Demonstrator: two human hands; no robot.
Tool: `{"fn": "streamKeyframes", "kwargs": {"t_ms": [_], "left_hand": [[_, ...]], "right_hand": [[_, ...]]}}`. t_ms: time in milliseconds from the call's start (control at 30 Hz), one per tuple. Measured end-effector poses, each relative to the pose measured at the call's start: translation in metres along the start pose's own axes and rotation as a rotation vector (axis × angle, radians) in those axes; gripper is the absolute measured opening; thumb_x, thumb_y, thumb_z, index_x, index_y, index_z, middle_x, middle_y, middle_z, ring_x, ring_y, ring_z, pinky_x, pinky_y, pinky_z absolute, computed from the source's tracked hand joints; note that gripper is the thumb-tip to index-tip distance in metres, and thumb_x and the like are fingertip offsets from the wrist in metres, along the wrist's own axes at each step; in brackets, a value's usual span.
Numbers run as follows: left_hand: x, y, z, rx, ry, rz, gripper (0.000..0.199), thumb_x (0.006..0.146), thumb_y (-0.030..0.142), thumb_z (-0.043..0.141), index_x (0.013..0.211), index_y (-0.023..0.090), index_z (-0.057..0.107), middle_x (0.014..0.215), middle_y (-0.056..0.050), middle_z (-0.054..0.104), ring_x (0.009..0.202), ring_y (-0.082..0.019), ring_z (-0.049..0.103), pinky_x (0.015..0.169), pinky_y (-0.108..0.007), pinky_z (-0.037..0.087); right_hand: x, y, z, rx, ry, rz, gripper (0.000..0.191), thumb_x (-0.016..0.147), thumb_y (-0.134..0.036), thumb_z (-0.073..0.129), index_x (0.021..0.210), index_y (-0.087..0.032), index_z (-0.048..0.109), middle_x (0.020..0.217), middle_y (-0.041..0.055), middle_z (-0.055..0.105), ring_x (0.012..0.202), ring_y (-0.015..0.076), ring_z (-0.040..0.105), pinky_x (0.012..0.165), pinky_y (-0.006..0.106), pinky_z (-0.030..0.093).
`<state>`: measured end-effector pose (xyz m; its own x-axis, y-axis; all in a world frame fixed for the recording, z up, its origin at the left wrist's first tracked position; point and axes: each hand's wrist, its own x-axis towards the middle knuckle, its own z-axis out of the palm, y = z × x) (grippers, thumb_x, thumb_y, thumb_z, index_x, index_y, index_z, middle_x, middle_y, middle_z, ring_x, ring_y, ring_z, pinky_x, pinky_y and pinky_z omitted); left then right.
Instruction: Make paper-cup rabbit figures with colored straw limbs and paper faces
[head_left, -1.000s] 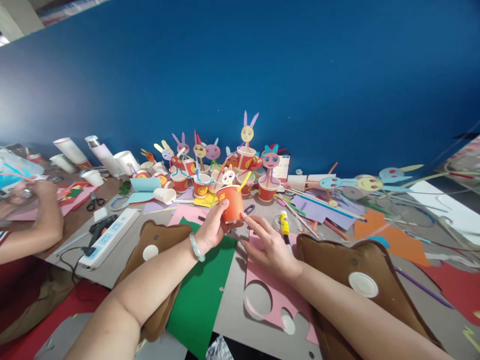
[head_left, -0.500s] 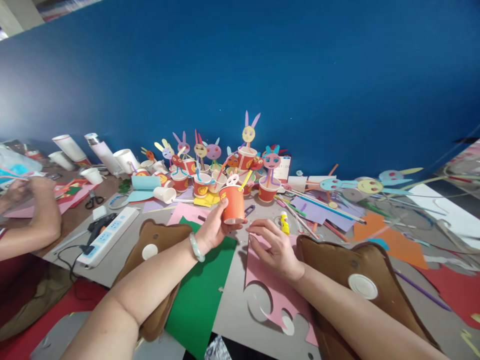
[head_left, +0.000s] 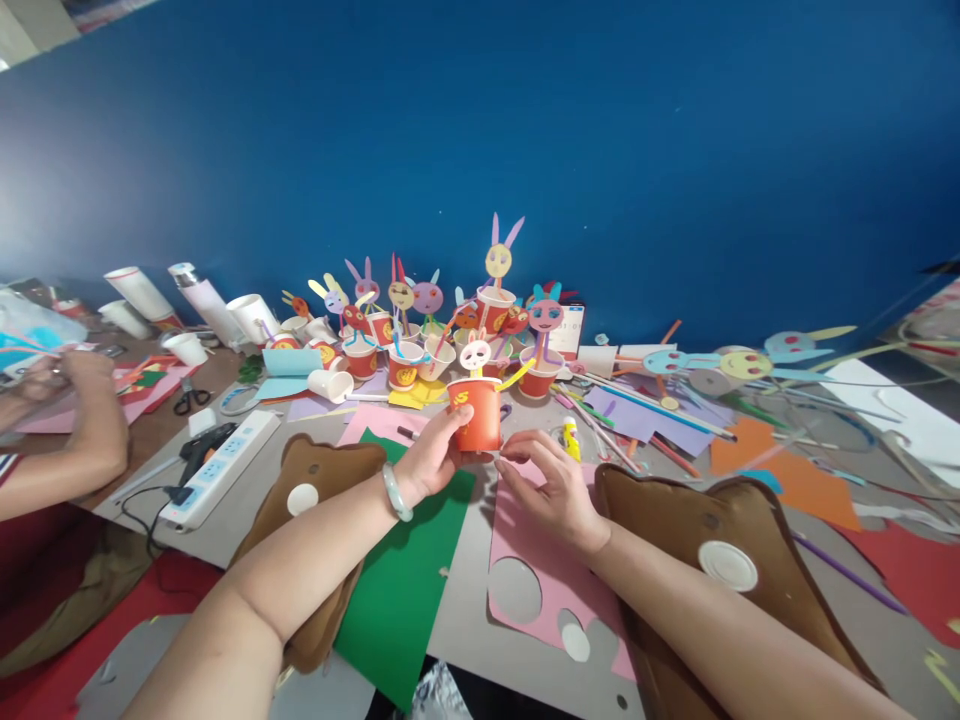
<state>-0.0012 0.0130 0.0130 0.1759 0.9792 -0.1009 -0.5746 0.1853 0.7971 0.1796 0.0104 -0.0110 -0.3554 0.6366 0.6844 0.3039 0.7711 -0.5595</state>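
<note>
My left hand [head_left: 435, 452] is wrapped round a red paper cup [head_left: 484, 410], held nearly upright above the table. A small white rabbit head [head_left: 475, 353] sticks up over the cup's rim. A yellow straw [head_left: 517, 376] juts out on the cup's right side. By the lower right edge of the cup, my right hand [head_left: 551, 487] has its thumb and forefinger brought together in a pinch; what lies between the fingertips is too small to make out. Below the right hand lies a pink paper sheet [head_left: 544, 545] with round holes cut in it.
Behind stand several paper cups with paper rabbit figures [head_left: 405, 372]. Brown cushions [head_left: 675, 530] lie on both sides, with green paper [head_left: 409, 575] between. A power strip [head_left: 225, 470], scissors [head_left: 193, 400], and a glue bottle [head_left: 571, 440] are around. At left, another person's arm [head_left: 90, 430] is working.
The cup has tipped more upright and shifted slightly right, so the rabbit head now shows from the front. My right fingers have drawn together beside the cup's base.
</note>
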Motion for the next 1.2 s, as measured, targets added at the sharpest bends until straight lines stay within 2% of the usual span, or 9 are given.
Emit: {"fn": "streamKeyframes", "kwargs": {"t_ms": [167,267,367,533,700,833,1000,1200], "left_hand": [[-0.002,0.002,0.002,0.021,-0.042,0.029,0.043,0.074,0.039,0.079,0.106,0.014,0.064,0.092,-0.006,0.07,0.078,-0.016,0.067,0.071,-0.027,0.055],[-0.005,0.004,0.004,0.068,-0.077,0.031,0.046,0.073,0.037,0.079,0.111,0.015,0.064,0.099,-0.008,0.071,0.081,-0.017,0.066,0.069,-0.026,0.053],[-0.007,0.004,0.008,0.112,-0.107,0.059,0.05,0.069,0.032,0.081,0.113,0.016,0.065,0.103,-0.009,0.071,0.083,-0.018,0.066,0.073,-0.028,0.051],[-0.009,0.003,0.013,0.173,-0.191,0.054,0.051,0.065,0.025,0.082,0.112,0.013,0.067,0.109,-0.014,0.071,0.097,-0.025,0.067,0.082,-0.033,0.051],[-0.011,0.0,0.013,0.213,-0.231,0.002,0.053,0.063,0.025,0.084,0.111,0.013,0.068,0.108,-0.014,0.071,0.108,-0.03,0.064,0.088,-0.038,0.051],[-0.012,-0.004,0.013,0.259,-0.226,0.015,0.049,0.064,0.027,0.086,0.107,0.012,0.068,0.107,-0.014,0.071,0.108,-0.029,0.064,0.095,-0.04,0.049],[-0.012,-0.005,0.01,0.312,-0.161,0.0,0.059,0.063,0.028,0.087,0.117,0.017,0.063,0.116,-0.013,0.068,0.113,-0.027,0.062,0.098,-0.04,0.047],[-0.006,-0.011,0.001,0.342,-0.216,0.027,0.056,0.061,0.029,0.088,0.111,0.014,0.068,0.111,-0.013,0.07,0.108,-0.027,0.063,0.097,-0.04,0.047]], "right_hand": [[0.0,0.0,0.0,0.005,-0.004,0.019,0.001,0.091,-0.022,0.06,0.091,-0.022,0.06,0.091,0.0062,0.064,0.083,0.0196,0.063,0.07,0.033,0.053],[0.002,0.002,0.001,0.016,0.029,0.083,0.017,0.087,-0.033,0.068,0.096,-0.022,0.058,0.088,0.0049,0.064,0.077,0.0188,0.061,0.068,0.033,0.053],[0.003,0.006,0.001,0.067,0.073,0.182,0.04,0.08,-0.046,0.075,0.104,-0.021,0.055,0.094,0.0065,0.065,0.076,0.0184,0.061,0.068,0.034,0.054],[0.003,0.012,0.003,0.071,0.039,0.272,0.049,0.076,-0.053,0.076,0.106,-0.019,0.057,0.094,0.0087,0.067,0.077,0.0196,0.061,0.068,0.035,0.054],[0.002,0.012,0.003,0.056,-0.012,0.278,0.037,0.078,-0.047,0.073,0.099,-0.018,0.063,0.098,0.0099,0.068,0.084,0.0228,0.063,0.074,0.036,0.054],[0.005,0.008,0.001,0.078,-0.076,0.365,0.028,0.076,-0.042,0.072,0.086,-0.016,0.067,0.089,0.009,0.071,0.08,0.0241,0.066,0.071,0.035,0.055],[0.009,0.004,-0.001,0.083,-0.03,0.388,0.024,0.074,-0.038,0.071,0.081,-0.015,0.069,0.086,0.0092,0.073,0.079,0.0249,0.067,0.071,0.035,0.056],[0.007,0.011,0.003,0.053,-0.037,0.378,0.018,0.07,-0.033,0.07,0.076,-0.016,0.067,0.08,0.0075,0.073,0.074,0.0232,0.066,0.065,0.033,0.055]]}}
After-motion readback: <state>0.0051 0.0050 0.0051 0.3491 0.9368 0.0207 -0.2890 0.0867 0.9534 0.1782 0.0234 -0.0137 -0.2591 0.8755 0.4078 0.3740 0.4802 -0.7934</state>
